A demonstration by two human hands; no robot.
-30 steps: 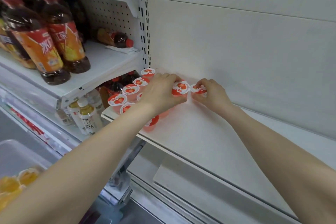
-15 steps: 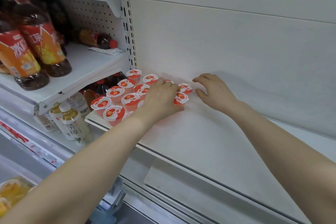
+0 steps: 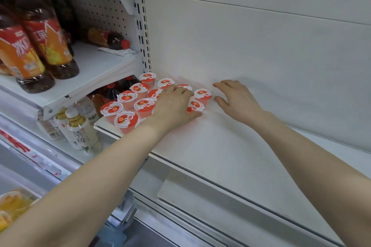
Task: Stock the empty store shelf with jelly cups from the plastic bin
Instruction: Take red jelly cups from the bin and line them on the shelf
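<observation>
Smooth white shelf [image 3: 220,146], round foil-lidded jelly cups [image 3: 126,97], left hand [image 3: 172,106] flat atop, right hand [image 3: 236,100] spread, empty

The jelly cups [image 3: 144,105] are pink, their lids white with red strawberry prints; the shelf [image 3: 220,146] beneath them is plain white; the tea bottles [image 3: 46,40] left of them wear orange labels.

the shelf [image 3: 220,146] looked to be white painted metal, smooth and matt, and the panel [image 3: 100,12] behind the bottles [image 3: 46,46] was the same matt metal, punched with small holes. the jelly cups [image 3: 143,105] were thin see-through plastic with glossy printed film lids. the bottles were clear, shiny plastic wrapped in slick printed labels.
</observation>
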